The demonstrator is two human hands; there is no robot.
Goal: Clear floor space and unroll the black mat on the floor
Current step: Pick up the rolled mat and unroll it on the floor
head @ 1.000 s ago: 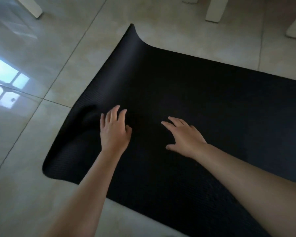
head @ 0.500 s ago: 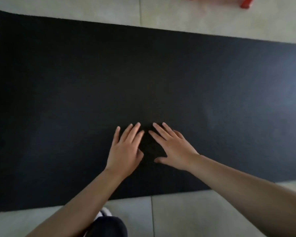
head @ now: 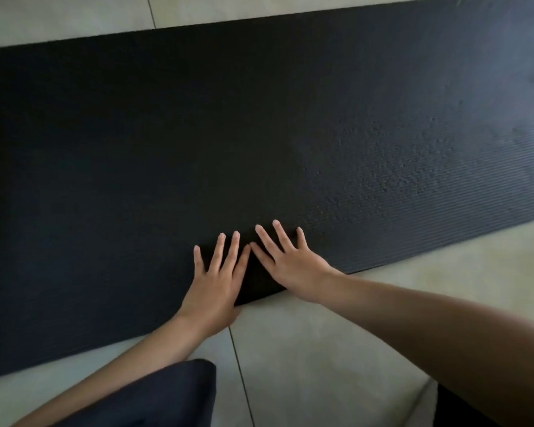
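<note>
The black mat [head: 228,134] lies unrolled and flat across the tiled floor, running from the left edge of the view to the right edge. My left hand [head: 216,282] rests palm down on the mat's near edge with its fingers spread. Right beside it, my right hand [head: 290,263] also presses flat on the mat, fingers apart, its index finger nearly touching the left hand's. Neither hand holds anything.
Pale floor tiles [head: 336,349] show in front of the mat and in a strip behind it [head: 74,16]. My knee in dark trousers [head: 154,396] is at the bottom, close to the mat's near edge.
The view has swung from the mat's curled left end to its middle. Both hands have slid along the mat toward its near edge and now lie side by side there.
</note>
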